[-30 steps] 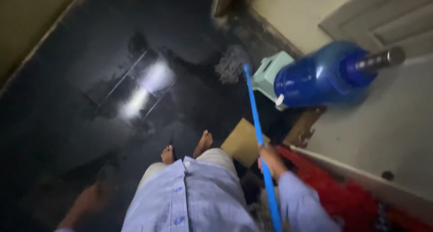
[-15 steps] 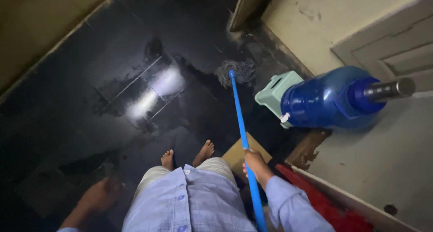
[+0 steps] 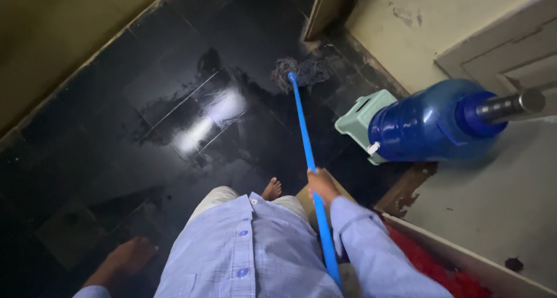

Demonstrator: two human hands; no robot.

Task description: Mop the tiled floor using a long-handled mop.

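1. Right hand (image 3: 321,182) clenched around blue mop handle (image 3: 307,159); grey mop head (image 3: 301,72) far, near the doorway.
2. Left hand (image 3: 130,256) loose, empty (fingers blurred).
3. Black tiled floor (image 3: 116,124) wet and shining mid-room; far corner seemingly left.

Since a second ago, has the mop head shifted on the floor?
Yes. The mop head has slid away from the green stool, toward the door frame, pushed by the right hand.
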